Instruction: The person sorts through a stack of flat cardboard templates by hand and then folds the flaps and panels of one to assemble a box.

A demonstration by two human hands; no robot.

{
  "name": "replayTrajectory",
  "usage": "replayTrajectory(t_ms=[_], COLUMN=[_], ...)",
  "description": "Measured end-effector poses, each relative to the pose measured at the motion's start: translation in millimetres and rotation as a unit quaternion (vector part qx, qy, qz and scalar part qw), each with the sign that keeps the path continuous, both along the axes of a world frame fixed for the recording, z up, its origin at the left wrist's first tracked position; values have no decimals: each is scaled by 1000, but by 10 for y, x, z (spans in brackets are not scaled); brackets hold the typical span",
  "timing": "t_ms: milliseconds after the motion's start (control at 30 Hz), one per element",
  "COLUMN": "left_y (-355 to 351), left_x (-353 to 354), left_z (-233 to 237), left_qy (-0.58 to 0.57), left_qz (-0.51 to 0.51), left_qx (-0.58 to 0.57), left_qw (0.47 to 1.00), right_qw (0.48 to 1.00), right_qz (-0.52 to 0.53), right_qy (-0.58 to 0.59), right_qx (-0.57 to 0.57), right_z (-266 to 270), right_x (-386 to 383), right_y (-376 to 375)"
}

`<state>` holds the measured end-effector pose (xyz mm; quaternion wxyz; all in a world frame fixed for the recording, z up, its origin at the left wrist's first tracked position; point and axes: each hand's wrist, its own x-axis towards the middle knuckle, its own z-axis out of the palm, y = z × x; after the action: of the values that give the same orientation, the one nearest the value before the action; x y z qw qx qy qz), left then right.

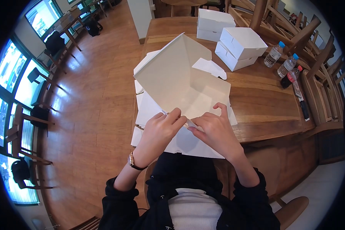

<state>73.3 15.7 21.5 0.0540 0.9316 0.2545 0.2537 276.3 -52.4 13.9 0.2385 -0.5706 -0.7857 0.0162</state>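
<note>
A partly folded white cardboard box [165, 73] stands tilted in front of me, its lid panel raised at the back left and its inside facing me. My left hand [163, 128] pinches the near corner of the box, fingers bent around the card edge. Just beside it, my right hand [214, 128] grips the same near edge with thumb and fingers, the index finger crooked upward. Under the box lie flat white cardboard sheets [188, 143], stacked on the wooden table. My fingers partly hide the flap between them.
Two closed white boxes [243, 44] [215, 23] stand at the back of the table [257, 115]. Along the right edge are two water bottles [273, 55] [287, 66], a dark cola bottle [291, 78] and a black marker-like object [304, 110]. Wooden chairs [314, 73] are piled beyond.
</note>
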Motion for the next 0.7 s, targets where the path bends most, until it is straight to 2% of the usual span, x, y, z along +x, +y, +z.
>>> replayTrajectory(t_ms=[533,633,700], left_y=[-16,-14,-50], left_x=[26,35,43], left_z=[-43,-32,-14], left_qy=[-11,-2,7], left_qz=[1,-23,-17], left_qx=[8,65,58], left_qw=[1000,998,998], right_qw=[1000,999,999], right_qz=[18,28,36], right_qy=[2,11,18], right_qx=[18,23,32], right_z=[-44,-46,-50], right_x=[-9,-2,12], right_y=[25,40,53])
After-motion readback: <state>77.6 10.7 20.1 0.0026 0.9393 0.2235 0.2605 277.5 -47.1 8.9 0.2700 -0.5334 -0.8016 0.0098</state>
